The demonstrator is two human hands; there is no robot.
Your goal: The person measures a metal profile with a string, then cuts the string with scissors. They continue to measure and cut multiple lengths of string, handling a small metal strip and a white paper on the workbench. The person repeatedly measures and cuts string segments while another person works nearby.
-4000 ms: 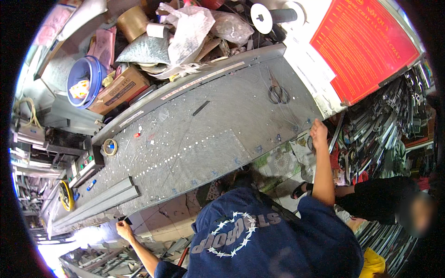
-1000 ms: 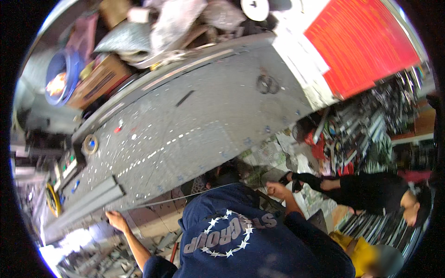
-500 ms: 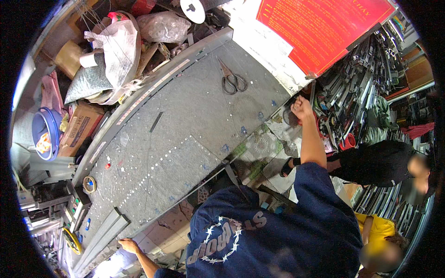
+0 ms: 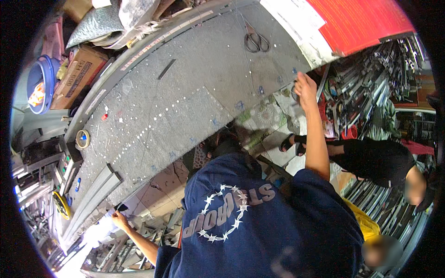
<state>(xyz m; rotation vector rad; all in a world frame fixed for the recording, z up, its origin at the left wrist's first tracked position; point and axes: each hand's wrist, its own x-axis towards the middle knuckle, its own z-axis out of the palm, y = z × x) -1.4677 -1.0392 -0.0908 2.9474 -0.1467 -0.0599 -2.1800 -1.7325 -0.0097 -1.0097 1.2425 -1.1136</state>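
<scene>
Workshop bench under inspection: a long grey table (image 4: 185,74), speckled with pale scraps, runs diagonally across the view. Left hand (image 4: 120,220): fingers drawn together beside a small dark piece (image 4: 122,207), which sits at the fingertips by the table's near edge; whether it is gripped or merely touched cannot be determined. Right hand (image 4: 307,91): fingers curled inward, just off the table's right-hand end; whether anything is held cannot be determined. Arms are spread wide, the left forearm (image 4: 143,247) angled outward and low, the right forearm (image 4: 316,139) reaching up the view. Scissors (image 4: 256,41) lie on the table near the right hand; a grey bar (image 4: 95,199) lies near the left hand. Writing: the navy shirt (image 4: 292,222) carries large grey letters across a white barbed-wire ring; a cardboard box (image 4: 79,76) bears dark print; a red poster (image 4: 361,23) shows yellow lines too blurred to read.
</scene>
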